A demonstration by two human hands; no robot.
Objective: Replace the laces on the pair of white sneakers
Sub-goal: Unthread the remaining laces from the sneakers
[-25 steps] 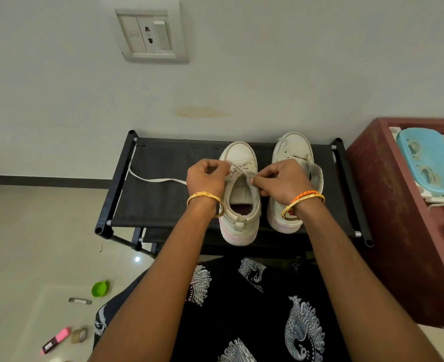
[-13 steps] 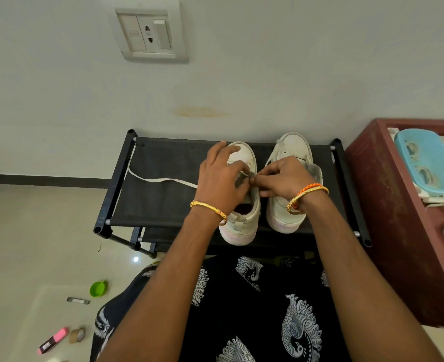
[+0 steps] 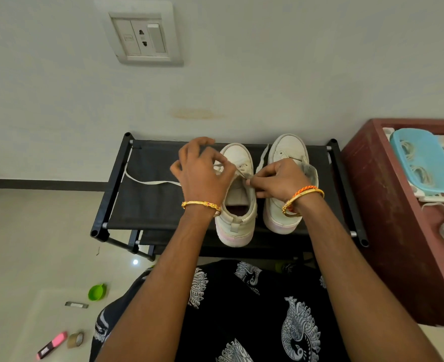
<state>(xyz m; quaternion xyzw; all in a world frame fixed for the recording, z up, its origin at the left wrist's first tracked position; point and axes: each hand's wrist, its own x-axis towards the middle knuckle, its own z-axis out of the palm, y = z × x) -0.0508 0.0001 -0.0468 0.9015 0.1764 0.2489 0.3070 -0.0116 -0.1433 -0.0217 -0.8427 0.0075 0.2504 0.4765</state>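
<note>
Laces (image 3: 413, 162) lie coiled in blue tray (image 3: 440, 176) beside red cabinet (image 3: 388, 205)

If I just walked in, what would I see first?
You would first see two white shoes, one beside the other, on a black rack against the wall. Both hands work over the nearer shoe: the left hand with fingers spread, the right hand pinching a white lace that trails off across the rack.

black rack (image 3: 147, 205): two sneakers (image 3: 238, 205), loose lace (image 3: 147, 182)
</note>
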